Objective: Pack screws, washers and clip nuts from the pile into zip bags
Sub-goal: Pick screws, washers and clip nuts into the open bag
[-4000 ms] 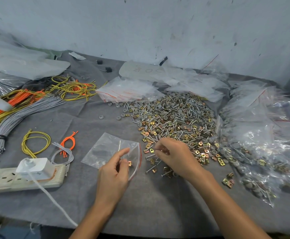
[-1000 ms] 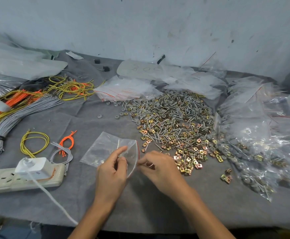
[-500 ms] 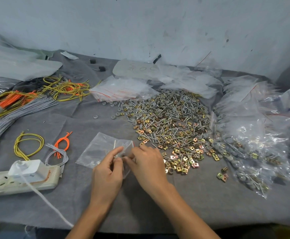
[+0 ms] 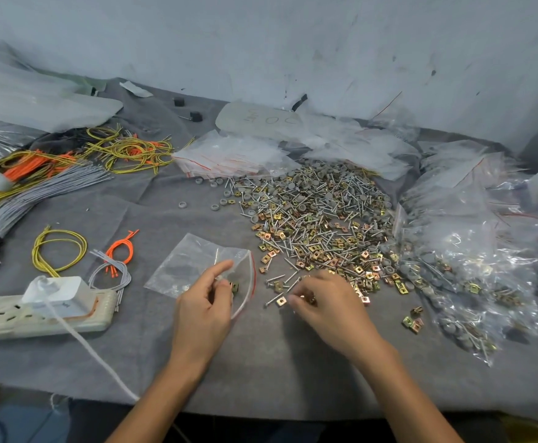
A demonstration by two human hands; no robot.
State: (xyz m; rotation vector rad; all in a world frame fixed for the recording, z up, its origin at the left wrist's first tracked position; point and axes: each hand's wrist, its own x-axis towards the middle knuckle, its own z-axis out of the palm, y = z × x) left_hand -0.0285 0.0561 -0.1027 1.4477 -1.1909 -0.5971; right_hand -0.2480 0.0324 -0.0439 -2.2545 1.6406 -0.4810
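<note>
Your left hand (image 4: 202, 311) pinches the near lip of the zip bag (image 4: 194, 266), index finger raised, so that the red-striped mouth bows open toward your right hand (image 4: 328, 305). One clip nut (image 4: 235, 286) shows through the film just beyond the left thumb. The right hand lies palm down with fingers curled over loose pieces at the near edge of the pile (image 4: 319, 219). A square clip nut (image 4: 280, 301) and a few stray screws (image 4: 274, 278) sit just off its fingertips, between the two hands. Whether those fingers have closed on anything cannot be told. Risk: the mouth is held at one point only, so it may sag shut if the pinch slackens, and parts then brought across would strike the film and scatter over the grey cloth (image 4: 261, 362). The pointed screws could also snag or pierce the thin bag if pushed in tip first. Compared with half a second earlier, the right hand has left the bag mouth, where it touched your left fingers, and has returned to the pile. The left grip is unchanged.
</note>
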